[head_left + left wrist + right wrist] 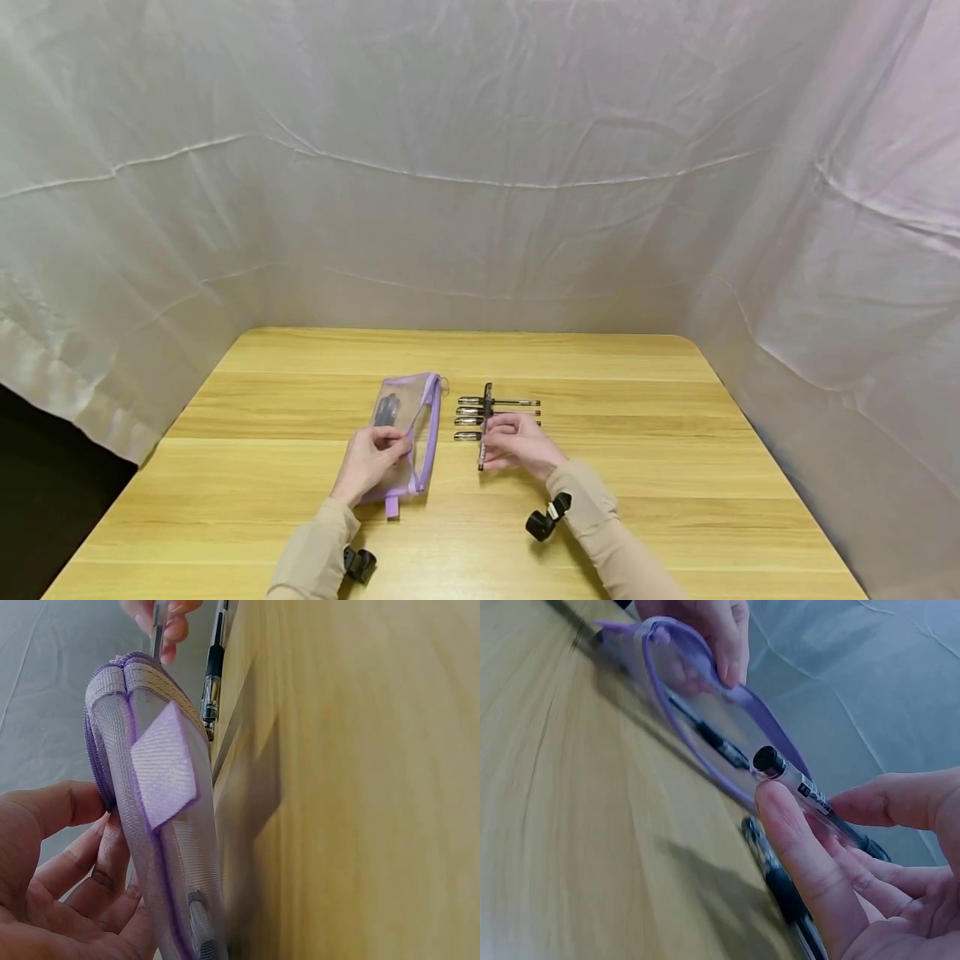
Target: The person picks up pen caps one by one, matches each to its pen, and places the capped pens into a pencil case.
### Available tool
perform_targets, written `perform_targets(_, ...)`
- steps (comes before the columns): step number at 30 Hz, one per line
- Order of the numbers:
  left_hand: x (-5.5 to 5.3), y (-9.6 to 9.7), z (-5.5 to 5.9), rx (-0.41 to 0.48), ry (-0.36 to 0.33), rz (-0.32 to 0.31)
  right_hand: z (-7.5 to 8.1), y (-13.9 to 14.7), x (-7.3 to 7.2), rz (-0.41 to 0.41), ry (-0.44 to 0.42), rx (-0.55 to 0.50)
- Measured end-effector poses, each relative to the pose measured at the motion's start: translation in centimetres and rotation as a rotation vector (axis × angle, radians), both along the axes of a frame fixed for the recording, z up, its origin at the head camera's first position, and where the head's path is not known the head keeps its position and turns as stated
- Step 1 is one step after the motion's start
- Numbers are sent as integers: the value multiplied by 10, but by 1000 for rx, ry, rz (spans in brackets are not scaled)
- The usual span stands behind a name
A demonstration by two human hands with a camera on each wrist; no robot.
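Note:
A lavender mesh zip pouch (408, 393) lies at the left with its zipper side spread apart. My left hand (367, 460) pinches the near lip of that opening between thumb and fingers. Dark pens (387, 410) show through the mesh, and one pen (721, 744) lies inside the opening in the right wrist view. To the right of the pouch, my right hand (522, 447) holds a black gel pen (810, 793) between thumb and fingers, its clear barrel end toward the pouch. The held pen passes above several capped pens (468, 411) laid in a row on the table.
The wood-grain table (645, 467) runs out to grey-white curtains (480, 233) behind and at both sides. A small metal ring (445, 386) hangs at the pouch's far corner, and a lavender fabric tab (166, 769) sticks out at its near end. Black cameras (547, 518) are strapped to both wrists.

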State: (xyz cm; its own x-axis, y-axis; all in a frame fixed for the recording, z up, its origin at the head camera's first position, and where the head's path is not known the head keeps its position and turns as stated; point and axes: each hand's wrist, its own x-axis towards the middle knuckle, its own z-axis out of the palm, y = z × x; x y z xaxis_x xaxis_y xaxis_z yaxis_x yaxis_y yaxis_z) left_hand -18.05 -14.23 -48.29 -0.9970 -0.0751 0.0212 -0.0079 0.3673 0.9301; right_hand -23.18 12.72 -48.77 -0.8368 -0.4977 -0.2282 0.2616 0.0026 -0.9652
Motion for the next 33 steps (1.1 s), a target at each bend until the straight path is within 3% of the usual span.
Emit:
perform_targets(8, 1, 0, 1, -12, 7, -6, 2, -22, -5, 29, -48, 28)
perform_targets(16, 0, 0, 0, -20, 19, -13, 7, -52, -7, 39, -37, 97)
perform_targets(22, -1, 0, -1, -18, 26, -10, 9, -69, -9, 57, -22, 81)
perform_targets(29, -1, 0, -1, -16, 28, 3, 9, -53, -6, 59, 30, 77)
perform_targets(33, 0, 0, 0, -10, 14, 6, 3, -31, -3, 42, 126, 141)
